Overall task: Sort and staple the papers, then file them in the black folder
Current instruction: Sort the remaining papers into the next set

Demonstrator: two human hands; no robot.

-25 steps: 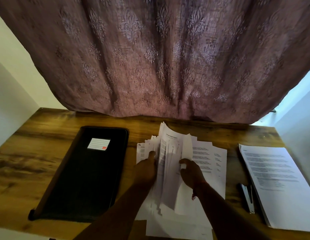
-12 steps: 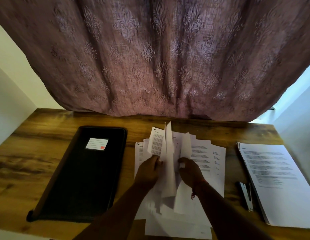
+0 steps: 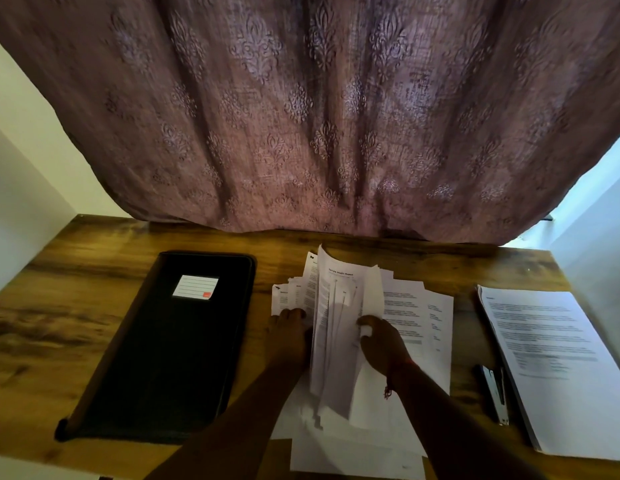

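Midway through the sorting, both hands work a loose pile of papers (image 3: 416, 317) at the centre of the desk (image 3: 59, 317); the left hand (image 3: 289, 336) lies flat on the sheets fanned out to the left, fingers fairly straight and pressing them down; the right hand (image 3: 383, 341) curls thumb and fingers round the edge of a raised sheaf (image 3: 339, 327), which stands nearly on edge between the two hands, its long axis running away from the person. What the next move turns on is direction: the black folder (image 3: 170, 348) lies closed to the left, just beside the left hand, long axis parallel to the pile; the stapler (image 3: 494, 393) and the neat stack (image 3: 558, 368) lie to the right, well apart from the pile and nearer the right hand, the stapler tucked against the stack's left edge; so sorted sheets would likely travel right for stapling before crossing left for filing. A patterned curtain (image 3: 301, 116) hangs behind.
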